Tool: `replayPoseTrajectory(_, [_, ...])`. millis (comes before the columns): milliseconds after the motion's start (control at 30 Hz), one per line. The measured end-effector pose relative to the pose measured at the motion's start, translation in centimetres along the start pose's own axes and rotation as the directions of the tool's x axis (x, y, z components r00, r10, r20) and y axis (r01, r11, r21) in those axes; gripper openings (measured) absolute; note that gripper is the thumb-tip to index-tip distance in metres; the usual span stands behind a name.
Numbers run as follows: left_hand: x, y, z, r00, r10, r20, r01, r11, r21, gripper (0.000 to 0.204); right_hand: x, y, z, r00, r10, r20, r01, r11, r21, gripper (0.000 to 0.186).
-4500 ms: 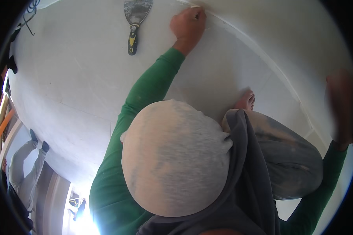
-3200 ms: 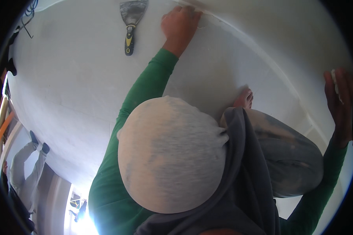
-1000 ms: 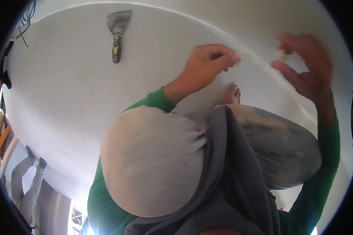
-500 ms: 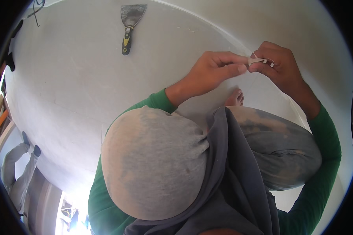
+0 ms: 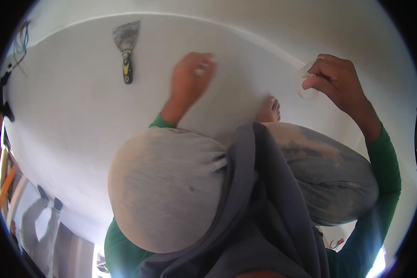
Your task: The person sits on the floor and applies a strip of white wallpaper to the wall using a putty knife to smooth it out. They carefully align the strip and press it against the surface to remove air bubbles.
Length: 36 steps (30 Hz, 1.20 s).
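Over the floor, my left hand [image 5: 190, 76] is closed and blurred. A small whitish bit shows at its fingers, too smeared to name. My right hand [image 5: 333, 81] is beside the wall, its thumb and fingers pinched round a thin whitish strip [image 5: 306, 92] that curls in a loop. My fingers hide part of the strip. A putty knife [image 5: 127, 53] with a wide grey blade and a black and yellow handle lies on the floor to the left of my left hand, apart from it.
My bare foot [image 5: 269, 110] and bent knees are below my hands. The pale floor [image 5: 78, 102] meets the curved-looking wall [image 5: 366, 46]. Loose wires [image 5: 21, 44] hang at the far left. Another person's legs [image 5: 39, 222] stand at the lower left.
My hands have come apart: the left moved left, away from the right. My right hand keeps the whitish strip, which now hangs in a loop. The view has shifted slightly.
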State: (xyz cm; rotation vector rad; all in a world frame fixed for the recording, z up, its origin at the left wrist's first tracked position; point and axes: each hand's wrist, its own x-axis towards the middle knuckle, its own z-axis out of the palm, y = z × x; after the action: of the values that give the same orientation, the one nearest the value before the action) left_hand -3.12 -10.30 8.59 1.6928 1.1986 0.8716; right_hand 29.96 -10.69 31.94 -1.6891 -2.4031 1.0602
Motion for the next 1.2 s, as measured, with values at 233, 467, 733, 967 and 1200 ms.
replayPoseTrajectory(233, [0.4, -8.2, -10.6, 0.964, -0.024, -0.267, 0.168, 0.83, 0.532, 0.024, -5.0, 3.1, 0.3, 0.967, 0.252, 0.018, -0.253, 0.96, 0.124, 0.008])
replayPoseTrajectory(467, [1.9, -9.9, -15.6, 0.916, -0.096, -0.389, 0.382, 0.508, 0.772, 0.049, -7.5, 5.0, 1.4, 0.981, 0.191, -0.024, -0.185, 0.971, 0.151, 0.023])
replayPoseTrajectory(733, [2.4, -5.9, -15.5, 0.839, -0.505, -0.2, 0.407, 0.339, 0.848, 0.059, -10.1, 6.1, 1.9, 0.986, 0.164, -0.012, -0.158, 0.968, 0.192, 0.013])
replayPoseTrajectory(967, [4.8, -7.1, -17.9, 0.819, -0.567, -0.08, 0.399, 0.465, 0.791, 0.041, -11.2, 6.6, 6.4, 0.941, 0.33, 0.072, -0.332, 0.866, 0.374, 0.028])
replayPoseTrajectory(1200, [5.0, 7.4, -17.7, 0.768, -0.513, 0.382, -0.133, 0.456, 0.88, 0.059, -6.9, 9.3, 9.1, 0.993, -0.083, 0.081, 0.029, 0.854, 0.519, 0.023])
